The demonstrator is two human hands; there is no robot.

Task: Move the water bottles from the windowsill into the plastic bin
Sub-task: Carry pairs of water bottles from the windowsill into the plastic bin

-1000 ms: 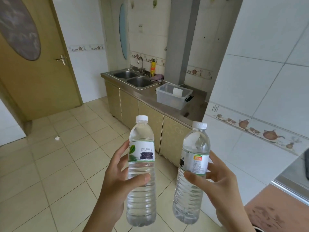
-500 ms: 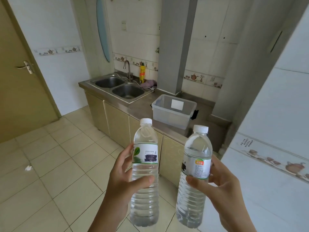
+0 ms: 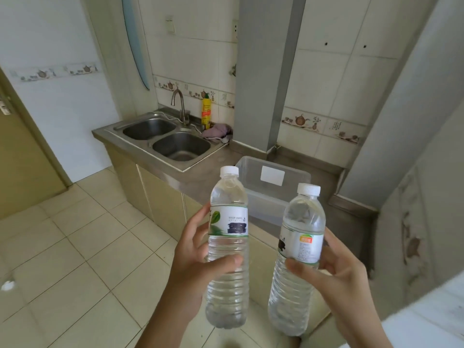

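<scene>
The person is carrying two capped water bottles, one per hand, both upright and held out in front, above the tiled floor point(image 3: 75, 247). Left hand point(image 3: 198, 257) is wrapping the green-leaf-label bottle point(image 3: 228, 247) just under its label, thumb across the front, fingers curled round the far side. Right hand point(image 3: 336, 270) is pinching the orange-tag bottle point(image 3: 298, 259) at the lower edge of its label, thumb in front, fingers behind; this bottle is tilting slightly.

The clear plastic bin point(image 3: 273, 194) is sitting open on the steel counter point(image 3: 221, 162), just right of the double sink point(image 3: 170, 139), partly hidden behind both bottles. It looks empty, though its floor is mostly covered from view. No windowsill is showing.

Risks, as judged from here:
- both grips are sitting low on ribbed, thin-walled bodies, so a squeeze could be buckling the plastic and letting a bottle slide
- two hands arriving together could be knocking the bottles together over the rim
- the bin is light and standing near the counter edge, so a dropped full bottle could be shoving it toward the floor
</scene>
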